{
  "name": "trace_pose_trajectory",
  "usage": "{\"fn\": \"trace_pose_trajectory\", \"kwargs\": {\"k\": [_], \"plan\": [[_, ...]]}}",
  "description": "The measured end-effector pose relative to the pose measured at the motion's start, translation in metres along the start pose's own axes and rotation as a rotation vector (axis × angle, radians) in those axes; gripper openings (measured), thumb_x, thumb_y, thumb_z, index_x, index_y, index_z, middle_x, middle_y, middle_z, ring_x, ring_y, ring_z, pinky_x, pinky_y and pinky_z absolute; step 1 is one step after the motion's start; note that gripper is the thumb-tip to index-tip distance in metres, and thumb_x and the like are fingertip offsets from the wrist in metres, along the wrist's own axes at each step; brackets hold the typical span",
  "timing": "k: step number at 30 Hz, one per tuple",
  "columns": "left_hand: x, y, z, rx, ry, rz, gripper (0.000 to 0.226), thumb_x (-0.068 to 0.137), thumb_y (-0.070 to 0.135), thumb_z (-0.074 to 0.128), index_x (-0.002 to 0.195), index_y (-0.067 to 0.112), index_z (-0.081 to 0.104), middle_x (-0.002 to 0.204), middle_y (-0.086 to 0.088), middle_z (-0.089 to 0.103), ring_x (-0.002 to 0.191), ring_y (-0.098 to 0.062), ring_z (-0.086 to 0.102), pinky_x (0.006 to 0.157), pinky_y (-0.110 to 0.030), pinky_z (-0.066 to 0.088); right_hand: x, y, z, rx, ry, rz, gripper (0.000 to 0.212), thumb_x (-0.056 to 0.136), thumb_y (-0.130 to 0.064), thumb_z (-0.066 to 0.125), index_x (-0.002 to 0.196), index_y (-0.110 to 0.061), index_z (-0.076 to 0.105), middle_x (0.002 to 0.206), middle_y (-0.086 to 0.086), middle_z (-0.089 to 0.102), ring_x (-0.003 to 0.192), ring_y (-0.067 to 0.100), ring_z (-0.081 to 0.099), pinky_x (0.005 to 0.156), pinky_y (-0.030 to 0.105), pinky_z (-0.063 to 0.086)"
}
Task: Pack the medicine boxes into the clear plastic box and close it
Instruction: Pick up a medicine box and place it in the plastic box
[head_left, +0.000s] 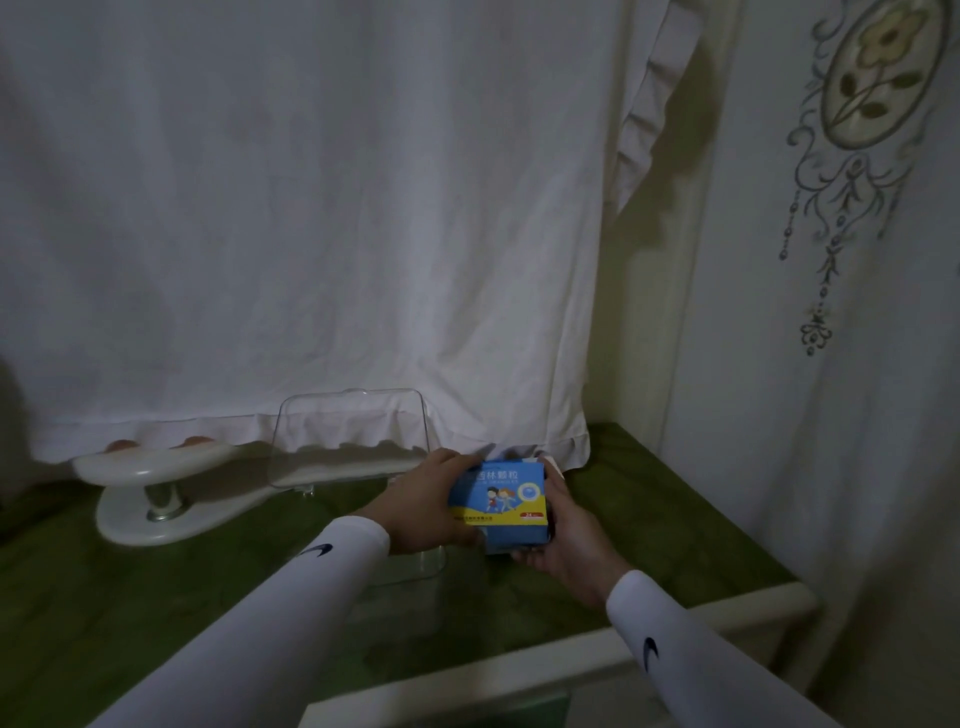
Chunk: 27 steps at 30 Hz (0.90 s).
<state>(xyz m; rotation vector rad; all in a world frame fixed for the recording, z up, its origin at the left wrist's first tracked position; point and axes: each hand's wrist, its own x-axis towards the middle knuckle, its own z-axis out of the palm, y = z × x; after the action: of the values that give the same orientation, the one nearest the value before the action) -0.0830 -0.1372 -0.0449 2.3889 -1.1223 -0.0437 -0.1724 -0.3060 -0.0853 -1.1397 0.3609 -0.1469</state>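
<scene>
A blue and yellow medicine box (497, 500) with cartoon children on its front is held between both my hands above the green tabletop. My left hand (423, 506) grips its left side with the thumb on top. My right hand (563, 540) grips its right side and underside. The clear plastic box (415, 564) stands just below and left of the medicine box, mostly hidden by my left hand and forearm. Its clear lid (353, 441) stands open, tilted up behind it. Whether other medicine boxes lie under the held one, I cannot tell.
A white two-tier stand (150, 488) with a metal stem sits at the left on the green table (649, 525). A white cloth (311, 234) hangs behind, down to the table. The table's white rim (701, 613) runs along the front right. A patterned wall is at the right.
</scene>
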Motion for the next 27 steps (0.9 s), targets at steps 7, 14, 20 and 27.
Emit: {"fn": "trace_pose_trajectory", "kwargs": {"k": [7,14,20,27], "plan": [[-0.0013,-0.0006,0.0021,-0.006,-0.016,-0.013,0.093,0.067,0.041,0.081,0.145,0.027,0.033,0.136,0.005,0.039,0.118,-0.015,0.047,0.101,-0.035,0.046,0.0062,0.009,-0.0008,0.019,-0.004,0.019,0.049,0.098,-0.051,0.035,0.136,-0.025,0.051,0.12,0.016,0.066,0.091,0.03,0.066,0.054,0.03,0.052],[-0.0023,-0.0014,-0.0001,-0.014,-0.023,-0.024,0.092,0.068,0.041,0.081,0.145,0.026,0.032,0.137,0.005,0.039,0.119,-0.015,0.047,0.101,-0.034,0.045,0.0054,0.0057,0.0018,0.025,-0.028,0.051,0.06,0.094,-0.06,0.036,0.127,-0.015,0.06,0.118,0.016,0.068,0.091,0.029,0.066,0.059,0.031,0.05],[-0.0022,0.0008,-0.0013,-0.048,0.005,-0.004,0.093,0.07,0.039,0.081,0.147,0.025,0.031,0.142,0.005,0.037,0.123,-0.013,0.045,0.103,-0.029,0.043,0.0048,0.0048,0.0035,0.092,-0.044,-0.031,0.045,0.098,-0.024,0.048,0.142,-0.032,0.039,0.121,0.016,0.061,0.091,0.029,0.063,0.051,0.03,0.051],[-0.0054,-0.0084,-0.0049,-0.353,0.066,-0.17,0.095,0.068,0.059,0.074,0.147,0.026,0.033,0.139,0.006,0.04,0.124,-0.018,0.047,0.102,-0.04,0.046,0.0052,0.0022,0.0028,0.152,-0.013,-0.052,0.039,0.098,-0.02,0.048,0.136,-0.03,0.044,0.119,0.016,0.062,0.092,0.03,0.064,0.055,0.033,0.053]]}}
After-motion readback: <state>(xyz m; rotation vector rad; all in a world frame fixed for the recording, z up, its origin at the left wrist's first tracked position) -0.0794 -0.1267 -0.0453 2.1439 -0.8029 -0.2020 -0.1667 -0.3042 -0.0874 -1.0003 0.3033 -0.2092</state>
